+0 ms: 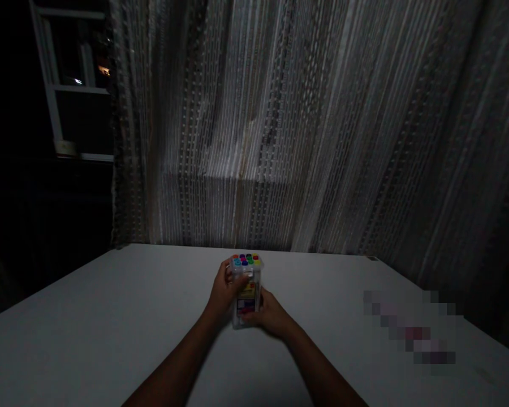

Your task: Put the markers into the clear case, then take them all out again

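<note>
A clear plastic box of markers (246, 285) with several coloured caps showing at its top stands on the white table (110, 316), near the middle. My left hand (223, 291) wraps round its left side near the top, thumb across the front. My right hand (268, 314) grips its lower right side, fingers curled against the box. A coloured label shows on the front between my hands.
A long pale patterned curtain (301, 124) hangs right behind the table's far edge. A dark window with a white frame (53, 90) is at the upper left. A blurred-out object (411, 330) lies on the table at the right. The room is dim.
</note>
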`<state>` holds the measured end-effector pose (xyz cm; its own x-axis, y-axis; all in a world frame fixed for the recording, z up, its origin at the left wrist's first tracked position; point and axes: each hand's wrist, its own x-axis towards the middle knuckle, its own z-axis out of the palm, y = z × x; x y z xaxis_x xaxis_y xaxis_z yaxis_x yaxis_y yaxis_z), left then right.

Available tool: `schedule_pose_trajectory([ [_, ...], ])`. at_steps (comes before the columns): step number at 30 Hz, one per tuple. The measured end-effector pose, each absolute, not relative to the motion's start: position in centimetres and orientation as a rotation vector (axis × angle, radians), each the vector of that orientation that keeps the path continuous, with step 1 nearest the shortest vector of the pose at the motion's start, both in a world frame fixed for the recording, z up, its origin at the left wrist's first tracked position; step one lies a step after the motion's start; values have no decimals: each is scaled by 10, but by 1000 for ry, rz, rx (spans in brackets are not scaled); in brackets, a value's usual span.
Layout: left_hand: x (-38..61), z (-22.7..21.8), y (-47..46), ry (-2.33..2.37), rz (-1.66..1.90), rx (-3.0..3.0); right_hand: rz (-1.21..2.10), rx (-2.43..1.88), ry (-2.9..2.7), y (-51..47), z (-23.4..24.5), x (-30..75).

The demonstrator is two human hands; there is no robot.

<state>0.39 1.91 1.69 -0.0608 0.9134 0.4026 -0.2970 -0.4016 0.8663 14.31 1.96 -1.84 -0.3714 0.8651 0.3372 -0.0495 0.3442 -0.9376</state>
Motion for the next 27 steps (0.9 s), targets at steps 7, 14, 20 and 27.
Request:
schedule_pose_trajectory([
  [7,-11,7,35,690,1706,863,1342,-805,-1221,27,-2,155],
  [14,-12,11,34,715,1548,710,1184,-802,-948,28,13,165],
  [20,-4,12,28,739,1430,557,999,-841,-962,22,24,158],
  [27,-8,8,31,797,1346,544,842,-894,-1085,22,30,153],
])
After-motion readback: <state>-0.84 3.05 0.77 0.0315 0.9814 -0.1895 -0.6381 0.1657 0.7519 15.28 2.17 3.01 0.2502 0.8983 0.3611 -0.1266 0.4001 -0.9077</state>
